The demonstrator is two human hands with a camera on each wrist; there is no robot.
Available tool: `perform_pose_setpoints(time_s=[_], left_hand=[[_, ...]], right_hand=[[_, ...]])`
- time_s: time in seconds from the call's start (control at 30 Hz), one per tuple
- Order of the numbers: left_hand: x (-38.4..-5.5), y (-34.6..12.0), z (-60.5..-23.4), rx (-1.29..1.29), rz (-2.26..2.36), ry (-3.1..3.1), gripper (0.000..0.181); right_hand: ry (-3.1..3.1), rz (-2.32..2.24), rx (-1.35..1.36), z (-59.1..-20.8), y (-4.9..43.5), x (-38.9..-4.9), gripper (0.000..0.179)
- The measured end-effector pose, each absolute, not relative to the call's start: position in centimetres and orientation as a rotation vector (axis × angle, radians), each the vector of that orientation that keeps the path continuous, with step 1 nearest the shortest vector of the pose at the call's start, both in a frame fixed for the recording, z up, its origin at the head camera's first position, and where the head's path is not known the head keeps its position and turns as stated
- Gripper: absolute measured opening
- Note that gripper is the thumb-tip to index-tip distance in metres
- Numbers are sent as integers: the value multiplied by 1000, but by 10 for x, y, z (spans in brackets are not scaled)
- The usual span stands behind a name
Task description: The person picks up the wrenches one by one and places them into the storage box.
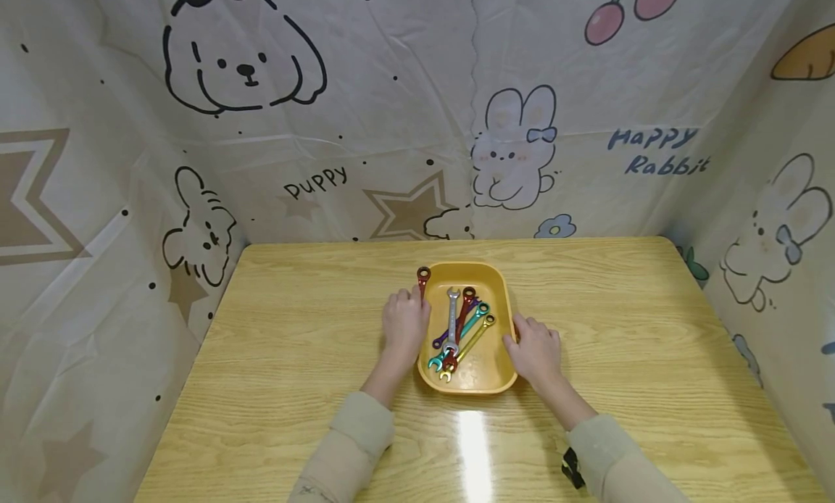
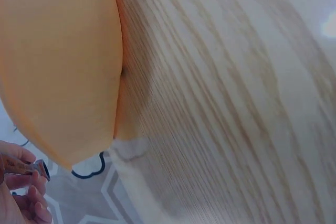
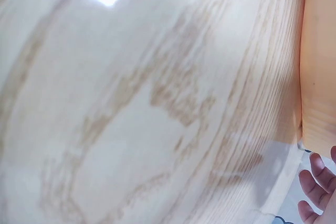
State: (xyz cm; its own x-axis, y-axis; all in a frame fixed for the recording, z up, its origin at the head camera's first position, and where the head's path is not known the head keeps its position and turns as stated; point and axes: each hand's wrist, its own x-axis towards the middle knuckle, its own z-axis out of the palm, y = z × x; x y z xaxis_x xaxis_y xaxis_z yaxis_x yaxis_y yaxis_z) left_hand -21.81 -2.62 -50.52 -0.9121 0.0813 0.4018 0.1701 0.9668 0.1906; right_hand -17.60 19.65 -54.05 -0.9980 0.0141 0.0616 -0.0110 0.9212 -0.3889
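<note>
My left hand grips a red wrench at the left rim of a yellow tray; the wrench's ring end points up and away. In the left wrist view the wrench runs between my thumb and fingers. Inside the tray, a silver wrench lies over a second red wrench, a teal wrench, a yellow wrench and a partly covered purple wrench. My right hand is at the tray's right rim, its fingers loosely bent in the right wrist view.
The tray stands on a wood-grain table. Patterned cloth with cartoon animals hangs behind the table and along both sides. A black device shows at the right sleeve.
</note>
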Motion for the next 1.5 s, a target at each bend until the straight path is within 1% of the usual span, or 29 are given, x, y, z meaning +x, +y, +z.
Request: perform_pose_setpoints(time_s=[0.47,0.7,0.9,1.13,1.3,1.5], left_hand=[[-223,-7,-511,-239,-216,-2723,29],[-225,0,-515,-275,-109,-2738,31],[-226,6,-518,-300,-43,-2713,29],[-227,10,-521,-374,84,-2745,31],[-229,12,-526,-397,154,-2692,24],[-232,17,-535,-386,214,-2604,18]], right_hand=[[-3016,603,-13,-542,197,-176,35],[-2999,609,-5,-542,196,-176,26],[-3011,602,3,-541,197,-177,30],[-3011,607,4,-542,197,-176,32],[-3019,617,2,-541,197,-175,39],[-3028,625,-4,-540,197,-174,41]])
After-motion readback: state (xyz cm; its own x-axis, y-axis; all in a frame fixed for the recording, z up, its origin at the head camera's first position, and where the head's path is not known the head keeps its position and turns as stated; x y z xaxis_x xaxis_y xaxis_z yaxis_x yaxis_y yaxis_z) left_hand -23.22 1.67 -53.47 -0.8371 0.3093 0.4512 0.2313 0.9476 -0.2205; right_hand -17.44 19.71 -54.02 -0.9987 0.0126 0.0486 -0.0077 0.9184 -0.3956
